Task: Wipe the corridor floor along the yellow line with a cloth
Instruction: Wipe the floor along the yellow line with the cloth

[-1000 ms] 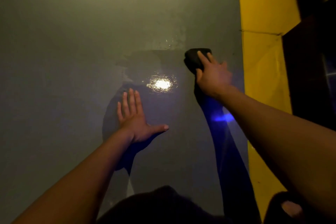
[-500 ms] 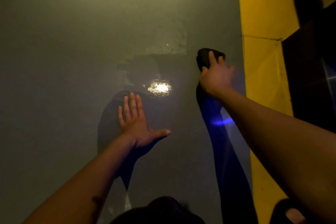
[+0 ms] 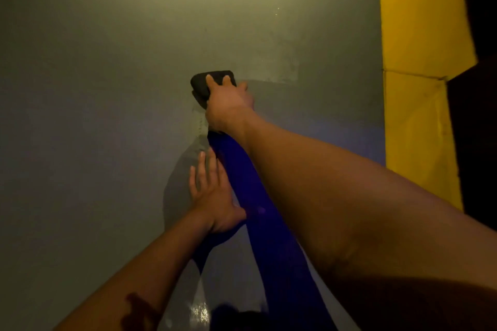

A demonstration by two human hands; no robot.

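"Where's the cloth (image 3: pixel 211 83)?"

"Way out in front, on the grey floor (image 3: pixel 94 115). It's dark and bunched up. The right hand (image 3: pixel 228 101) is on top of it, with the fingers curled over it, grabbing it and pushing it down."

"Is it by the yellow line (image 3: pixel 419 35)?"

"No, it's well away from it. The line runs along the right side, and the cloth sits out in the middle of the floor."

"What about the other hand?"

"The left hand (image 3: pixel 212 196) is flat on the floor, closer to the person. Its fingers are straight and spread a little. It's holding nothing, just pressing down."

"Do the two hands touch?"

"No. The right arm reaches out past the left hand. There's a dark blue shadow (image 3: pixel 258 209) under that arm, right next to the left hand."

"Is the floor wet?"

"There's a darker patch (image 3: pixel 309 105) to the right of the cloth, and a shiny spot (image 3: pixel 200 313) down near the bottom. I can't tell more than that."
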